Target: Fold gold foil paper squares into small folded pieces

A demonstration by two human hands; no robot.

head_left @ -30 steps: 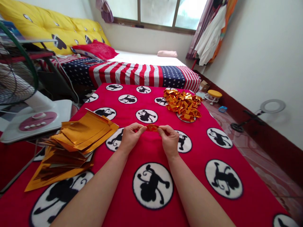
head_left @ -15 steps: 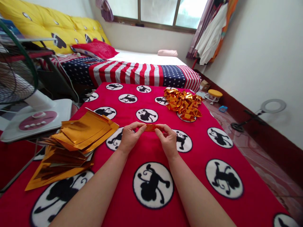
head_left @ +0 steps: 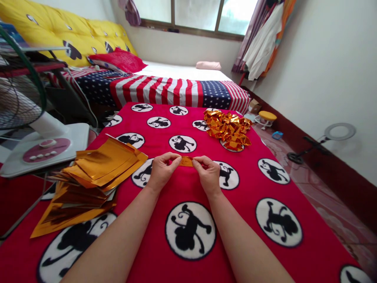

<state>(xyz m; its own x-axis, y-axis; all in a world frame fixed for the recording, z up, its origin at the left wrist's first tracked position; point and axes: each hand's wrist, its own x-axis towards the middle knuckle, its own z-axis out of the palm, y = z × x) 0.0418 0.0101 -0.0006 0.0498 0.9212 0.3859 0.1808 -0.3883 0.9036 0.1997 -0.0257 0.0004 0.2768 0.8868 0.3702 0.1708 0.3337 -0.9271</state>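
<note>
Between my two hands is a small folded piece of gold foil paper, held above the red cloth. My left hand pinches its left end with thumb and curled fingers. At the right end, the thumb and fingers of my right hand close on it the same way. A loose stack of flat gold foil sheets lies to the left of my left hand. Beyond my right hand sits a heap of folded gold foil pieces.
A white fan base stands at the left edge, beside the sheets. Behind the cloth is a bed with a striped, starred cover. On the floor at right are a yellow stool and a ring light on a stand.
The folded foil paper has tilted in my fingers, so more of its flat front face shows. Both hands stay in nearly the same place.
</note>
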